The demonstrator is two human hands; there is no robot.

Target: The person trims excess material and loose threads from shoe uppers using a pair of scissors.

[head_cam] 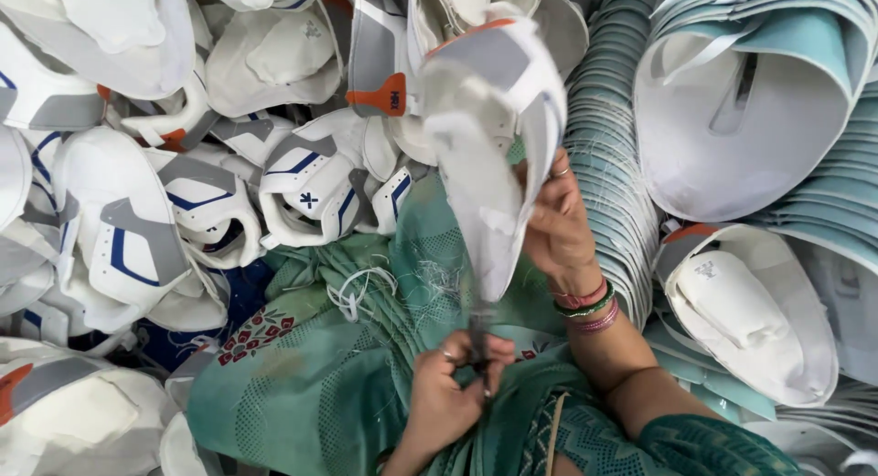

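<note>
Right hand (556,222) grips shoe upper (489,138), raised over lap — lower edge hangs toward cutter. Left hand (448,398) clenched on small snips (478,341) (blades mostly hidden) at that edge. Piled uppers (165,192) left, stacked teal pieces (608,156) right — within reach.

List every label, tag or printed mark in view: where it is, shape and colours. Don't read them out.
Orange tab: on a grey-and-white shoe upper in the pile, top centre; small, rectangular, dark print.
Navy cross mark: on a white upper, centre left; small.
Faint grey stamp: on a white upper at right; tiny.
No packages, signs or screens.
</note>
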